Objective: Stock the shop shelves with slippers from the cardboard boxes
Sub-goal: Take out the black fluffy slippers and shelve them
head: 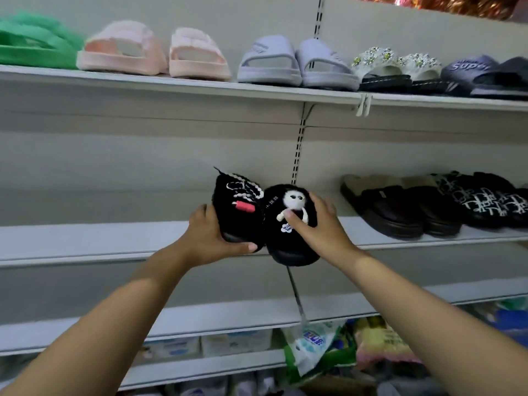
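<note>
As fingers (248, 247) clasp plush black slippers (288, 244), rounded toes

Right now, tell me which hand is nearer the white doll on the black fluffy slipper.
Right. The right hand grips that slipper, thumb touching the white doll; the left hand holds the other slipper, left of the doll.
</note>
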The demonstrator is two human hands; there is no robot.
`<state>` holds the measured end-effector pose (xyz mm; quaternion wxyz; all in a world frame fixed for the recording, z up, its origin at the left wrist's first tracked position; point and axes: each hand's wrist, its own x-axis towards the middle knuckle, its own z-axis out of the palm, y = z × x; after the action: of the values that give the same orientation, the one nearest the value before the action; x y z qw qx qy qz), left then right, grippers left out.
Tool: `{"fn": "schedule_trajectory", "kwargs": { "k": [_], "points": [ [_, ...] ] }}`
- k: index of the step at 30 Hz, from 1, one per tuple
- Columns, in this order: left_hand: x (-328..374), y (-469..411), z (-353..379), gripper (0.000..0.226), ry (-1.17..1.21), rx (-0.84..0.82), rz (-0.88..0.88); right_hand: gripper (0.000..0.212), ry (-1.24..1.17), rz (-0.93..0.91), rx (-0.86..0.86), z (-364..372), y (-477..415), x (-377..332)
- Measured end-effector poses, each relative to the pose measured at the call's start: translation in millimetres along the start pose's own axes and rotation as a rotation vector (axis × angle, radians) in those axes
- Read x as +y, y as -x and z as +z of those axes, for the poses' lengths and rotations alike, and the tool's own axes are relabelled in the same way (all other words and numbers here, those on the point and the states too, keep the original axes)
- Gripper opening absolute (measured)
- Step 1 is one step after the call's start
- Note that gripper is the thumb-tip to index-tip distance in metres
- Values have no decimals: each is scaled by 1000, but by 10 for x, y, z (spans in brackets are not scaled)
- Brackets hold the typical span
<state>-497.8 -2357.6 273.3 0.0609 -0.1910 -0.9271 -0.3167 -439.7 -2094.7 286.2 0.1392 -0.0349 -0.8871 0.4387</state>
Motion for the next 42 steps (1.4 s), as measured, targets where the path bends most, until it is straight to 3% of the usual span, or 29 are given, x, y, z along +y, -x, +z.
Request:
{"fn": "schedule_trajectory", "kwargs": {
  "k": [3,5,9,17,20,24,34,37,40,42],
  "points": [
    [-176,15,-45,88,83,11,150,118,163,-34,-132,98,204,58],
    [-248,67,6,84,98,48,166,124,235,-56,-105,169,120,81],
    [-378,31,178,88,-56,165,114,108,145,-58,-97,213,-236,70],
    [-387,-67,278,96,-136,212,28,94,48,-24,1,330,-541,247],
    [-406,-100,304,104,-174,208,-4,97,-141,17,115,445,-472,362],
    [-416,-129,334,110,-220,188,-52,97,-166,41,112,450,-520,344],
    [-391,-112,322,118,-249,119,-111,114,36,73,-3,302,-601,163],
    [-383,-111,276,117,-216,81,-112,112,243,54,-1,244,-543,75],
    [-350,-80,234,111,-181,64,-108,114,307,36,-12,160,-364,5],
    [-328,-77,203,102,-139,48,-100,105,362,22,-55,42,-145,-38]
  ]
}}
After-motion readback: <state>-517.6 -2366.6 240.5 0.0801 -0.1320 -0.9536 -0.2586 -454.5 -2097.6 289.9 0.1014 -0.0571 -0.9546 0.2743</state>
